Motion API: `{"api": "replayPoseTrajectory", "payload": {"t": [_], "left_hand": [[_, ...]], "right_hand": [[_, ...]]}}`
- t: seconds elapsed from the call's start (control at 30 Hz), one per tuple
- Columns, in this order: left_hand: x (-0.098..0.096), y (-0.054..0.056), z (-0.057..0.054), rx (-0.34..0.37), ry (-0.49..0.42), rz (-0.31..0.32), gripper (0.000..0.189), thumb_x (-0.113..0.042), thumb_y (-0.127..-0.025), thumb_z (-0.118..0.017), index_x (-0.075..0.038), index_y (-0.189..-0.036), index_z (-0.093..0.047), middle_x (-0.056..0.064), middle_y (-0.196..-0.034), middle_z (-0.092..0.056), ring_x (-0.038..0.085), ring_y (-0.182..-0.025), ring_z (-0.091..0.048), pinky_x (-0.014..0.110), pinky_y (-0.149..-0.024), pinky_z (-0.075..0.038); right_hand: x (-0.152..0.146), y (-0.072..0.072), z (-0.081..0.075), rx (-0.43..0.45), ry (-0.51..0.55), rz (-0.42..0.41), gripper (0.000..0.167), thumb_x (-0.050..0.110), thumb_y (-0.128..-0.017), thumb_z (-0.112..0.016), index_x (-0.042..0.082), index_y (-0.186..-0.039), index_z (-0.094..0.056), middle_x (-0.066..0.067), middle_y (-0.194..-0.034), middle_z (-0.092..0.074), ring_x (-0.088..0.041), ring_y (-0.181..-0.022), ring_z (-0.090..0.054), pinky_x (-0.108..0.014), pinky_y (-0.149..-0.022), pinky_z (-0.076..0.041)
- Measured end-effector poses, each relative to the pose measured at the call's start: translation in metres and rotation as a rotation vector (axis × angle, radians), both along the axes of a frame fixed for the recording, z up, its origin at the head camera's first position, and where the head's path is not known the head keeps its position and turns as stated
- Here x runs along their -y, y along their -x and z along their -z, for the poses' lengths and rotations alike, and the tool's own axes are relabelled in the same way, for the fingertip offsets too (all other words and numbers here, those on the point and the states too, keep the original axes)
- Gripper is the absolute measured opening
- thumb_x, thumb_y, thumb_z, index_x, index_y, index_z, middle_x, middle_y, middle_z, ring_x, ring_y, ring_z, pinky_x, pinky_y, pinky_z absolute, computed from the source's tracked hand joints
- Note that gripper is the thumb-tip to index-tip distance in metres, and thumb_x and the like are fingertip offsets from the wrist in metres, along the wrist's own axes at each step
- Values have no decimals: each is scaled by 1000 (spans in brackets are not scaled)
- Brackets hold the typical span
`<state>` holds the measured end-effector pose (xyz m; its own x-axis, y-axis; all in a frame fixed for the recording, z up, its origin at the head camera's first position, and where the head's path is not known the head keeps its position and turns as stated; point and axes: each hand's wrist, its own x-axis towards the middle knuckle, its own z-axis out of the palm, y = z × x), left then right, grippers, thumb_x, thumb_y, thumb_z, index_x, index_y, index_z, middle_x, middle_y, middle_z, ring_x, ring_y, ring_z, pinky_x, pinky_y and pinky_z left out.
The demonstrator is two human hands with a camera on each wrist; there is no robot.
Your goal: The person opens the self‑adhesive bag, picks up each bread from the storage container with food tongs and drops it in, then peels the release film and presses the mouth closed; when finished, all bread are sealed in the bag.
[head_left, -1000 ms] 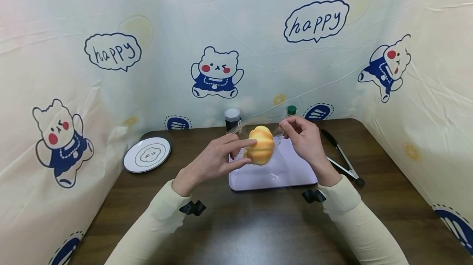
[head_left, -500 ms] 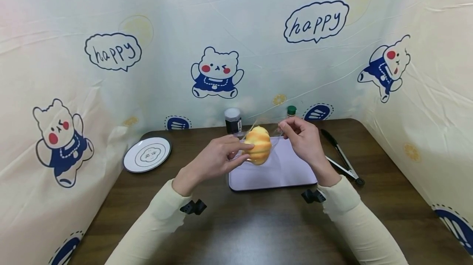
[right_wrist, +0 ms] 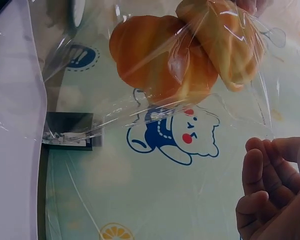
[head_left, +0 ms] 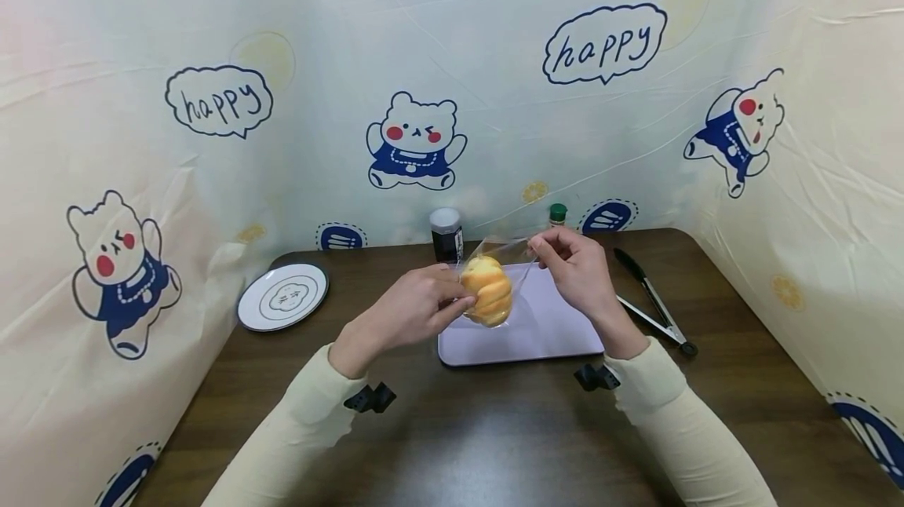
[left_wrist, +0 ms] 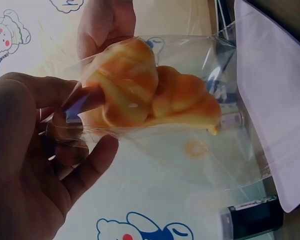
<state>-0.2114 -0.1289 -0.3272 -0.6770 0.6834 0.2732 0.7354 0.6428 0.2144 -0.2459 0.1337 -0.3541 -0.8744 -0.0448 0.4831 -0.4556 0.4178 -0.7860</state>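
Golden-brown bread (head_left: 487, 293) with rounded, twisted lobes is inside a clear plastic bag (left_wrist: 235, 150). Above the lilac board (head_left: 544, 330), both hands keep the bag raised. My left hand (head_left: 417, 299) pinches the bag's left side at the bread, and its thumb lies along the bread's lower edge in the left wrist view. At the upper right corner of the bag, my right hand (head_left: 581, 271) pinches the film between thumb and fingertips. The right wrist view shows the film stretched from those fingertips to the bread (right_wrist: 160, 55).
Behind the board stand a dark jar (head_left: 446, 238) with a pale lid and a green-capped bottle (head_left: 558, 213). Black-and-silver tongs (head_left: 664, 307) lie right of the board. A white plate (head_left: 256, 311) sits at the table's left edge. Printed cloth (head_left: 494, 138) encloses the wooden table (head_left: 466, 436).
The bread has turned and shifted slightly left and down with the bag. My left index finger, earlier stretched across the bread, has drawn back to its left side. The right hand has barely moved.
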Motion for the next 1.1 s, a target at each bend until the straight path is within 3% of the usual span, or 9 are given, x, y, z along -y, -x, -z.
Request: {"api": "replayPoseTrajectory", "payload": {"t": [0.17, 0.3, 0.4, 0.73, 0.97, 1.1], "left_hand": [[1, 1, 2, -72, -37, 1, 22, -32, -100, -59, -18, -99, -76, -8, -82, -57, 8, -84, -49, 23, -71, -46], [3, 2, 5, -176, -113, 12, 21, -25, -96, -66, -18, -113, -77, -7, -88, -60, 7, -85, -47, 21, -68, -45], [4, 2, 7, -205, -154, 36, 30, -21, -93, -70, -18, -123, -73, -5, -94, -64, 8, -86, -49, 19, -70, -47], [2, 2, 10, -202, -216, 112, 49, -24, -90, -75, -22, -138, -62, -3, -93, -61, 6, -84, -51, 18, -70, -48], [-3, 1, 7, -159, -198, 65, 51, -36, -88, -76, -21, -135, -64, -7, -83, -54, 2, -74, -45, 17, -60, -42], [-6, -1, 3, -172, -153, 68, 43, -39, -87, -76, -22, -126, -70, -10, -84, -62, 2, -74, -45, 16, -59, -41]], "right_hand": [[-2, 1, 1, 11, -5, 15, 23, 30, -99, -63, 9, -100, -71, -11, -89, -70, -24, -74, -63, -25, -54, -49], [-4, 1, -1, 4, -1, 29, 23, 28, -99, -63, 7, -103, -71, -10, -87, -68, -23, -73, -63, -25, -54, -49], [-5, 3, -2, -17, 17, 21, 23, 27, -99, -63, 6, -102, -71, -11, -88, -69, -23, -71, -63, -24, -56, -50], [-8, 7, 0, -38, 58, 5, 24, 28, -99, -62, 5, -99, -71, -12, -91, -71, -20, -68, -62, -28, -61, -55], [-5, 5, -1, -48, 64, 2, 23, 27, -99, -63, 5, -100, -70, -12, -91, -71, -19, -69, -61, -21, -61, -53], [-3, 4, -2, -59, 38, 11, 23, 28, -99, -62, 6, -101, -70, -11, -90, -70, -23, -70, -63, -22, -61, -53]]}}
